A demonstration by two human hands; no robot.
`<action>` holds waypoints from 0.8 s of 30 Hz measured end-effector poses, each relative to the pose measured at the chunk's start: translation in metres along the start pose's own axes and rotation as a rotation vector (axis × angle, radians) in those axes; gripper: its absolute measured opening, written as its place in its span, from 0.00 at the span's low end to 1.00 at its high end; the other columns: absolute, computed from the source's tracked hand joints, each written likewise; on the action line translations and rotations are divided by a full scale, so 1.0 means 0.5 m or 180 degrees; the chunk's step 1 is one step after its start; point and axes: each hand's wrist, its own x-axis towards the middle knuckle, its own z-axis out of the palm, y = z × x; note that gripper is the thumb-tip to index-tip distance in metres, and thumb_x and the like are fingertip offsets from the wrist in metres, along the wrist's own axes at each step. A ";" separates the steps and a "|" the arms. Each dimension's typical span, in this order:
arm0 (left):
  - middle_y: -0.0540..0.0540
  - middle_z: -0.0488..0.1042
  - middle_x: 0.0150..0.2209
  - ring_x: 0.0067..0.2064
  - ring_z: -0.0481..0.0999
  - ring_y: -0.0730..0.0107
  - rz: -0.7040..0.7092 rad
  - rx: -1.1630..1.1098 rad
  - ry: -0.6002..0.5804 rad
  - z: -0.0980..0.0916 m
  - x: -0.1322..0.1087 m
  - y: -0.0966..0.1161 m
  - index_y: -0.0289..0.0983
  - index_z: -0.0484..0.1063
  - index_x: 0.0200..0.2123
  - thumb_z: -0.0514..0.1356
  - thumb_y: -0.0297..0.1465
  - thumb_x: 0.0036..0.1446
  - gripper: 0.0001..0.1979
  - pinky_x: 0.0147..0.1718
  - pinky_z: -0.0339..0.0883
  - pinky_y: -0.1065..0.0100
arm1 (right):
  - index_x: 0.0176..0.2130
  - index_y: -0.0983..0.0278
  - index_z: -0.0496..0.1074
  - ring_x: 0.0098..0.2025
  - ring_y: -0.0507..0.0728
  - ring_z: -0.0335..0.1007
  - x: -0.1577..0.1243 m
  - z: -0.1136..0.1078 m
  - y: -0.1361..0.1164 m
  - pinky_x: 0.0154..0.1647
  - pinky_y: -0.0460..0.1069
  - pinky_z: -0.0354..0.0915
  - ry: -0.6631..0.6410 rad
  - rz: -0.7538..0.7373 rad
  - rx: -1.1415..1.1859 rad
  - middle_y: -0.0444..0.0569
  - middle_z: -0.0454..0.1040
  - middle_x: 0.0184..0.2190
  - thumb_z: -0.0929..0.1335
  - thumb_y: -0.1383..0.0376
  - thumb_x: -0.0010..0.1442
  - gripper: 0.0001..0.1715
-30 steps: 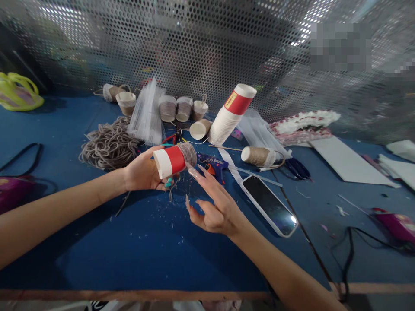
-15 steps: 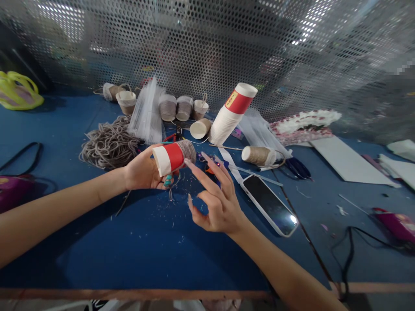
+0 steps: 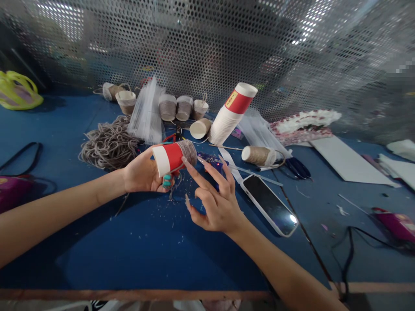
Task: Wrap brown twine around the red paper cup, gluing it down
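I note, well to the left of the left hand (image 3: 142,173), a glossy yellow bag (image 3: 16,90) lying on the blue, felt-like table (image 3: 136,255). Nearer, just beyond that hand's wrist, sits a loose tangle of rough grey cord (image 3: 110,146).

The left hand is closed round a paper cup (image 3: 171,157), held on its side above the table. The cup has a white rim and a smooth red body, and its base end is wound with the same coarse cord. Frayed strands hang beneath it.

The right hand (image 3: 216,203) is just right of the cup. Its long-nailed fingers are spread and grasp nothing that I can see, and its forefinger tip meets the cord-wound end.

Beyond the right hand leans a tapered stack of white cups (image 3: 227,119), the topmost banded red. To the right of its fingertips a cylindrical spool of tan twine (image 3: 257,155) lies on its side. Just right of its wrist lies a flat phone (image 3: 270,206) with a glossy dark screen and a pale case.

Fine fibre scraps dust the table below both hands.
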 end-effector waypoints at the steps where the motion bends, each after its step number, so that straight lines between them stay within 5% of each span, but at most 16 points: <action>1: 0.38 0.80 0.34 0.33 0.79 0.60 -0.0020 -0.0043 -0.0024 0.002 -0.001 0.000 0.31 0.73 0.46 0.51 0.48 0.62 0.26 0.34 0.74 0.61 | 0.33 0.57 0.59 0.64 0.62 0.62 0.000 -0.001 0.000 0.68 0.67 0.54 0.0002 -0.0011 -0.0042 0.50 0.75 0.58 0.65 0.62 0.58 0.07; 9: 0.39 0.78 0.29 0.30 0.76 0.64 -0.0068 -0.0240 -0.0106 0.010 -0.001 0.001 0.29 0.73 0.42 0.55 0.45 0.61 0.22 0.32 0.74 0.64 | 0.28 0.57 0.60 0.54 0.58 0.69 0.008 -0.010 -0.001 0.67 0.61 0.53 0.0092 -0.0142 -0.0433 0.46 0.79 0.52 0.66 0.63 0.58 0.09; 19: 0.38 0.77 0.27 0.29 0.77 0.62 -0.0024 -0.0260 0.0038 0.009 -0.001 0.001 0.28 0.73 0.40 0.54 0.44 0.61 0.22 0.32 0.76 0.63 | 0.27 0.58 0.62 0.46 0.57 0.64 -0.002 -0.017 -0.002 0.50 0.55 0.61 0.0423 -0.0150 -0.0649 0.44 0.83 0.43 0.66 0.62 0.58 0.09; 24: 0.38 0.79 0.31 0.31 0.78 0.62 0.0039 -0.0134 0.0012 0.000 0.000 0.000 0.30 0.73 0.41 0.56 0.45 0.60 0.22 0.32 0.76 0.62 | 0.32 0.58 0.63 0.53 0.59 0.63 0.004 -0.011 -0.004 0.57 0.58 0.58 0.0307 -0.0075 -0.0383 0.45 0.80 0.51 0.65 0.62 0.59 0.04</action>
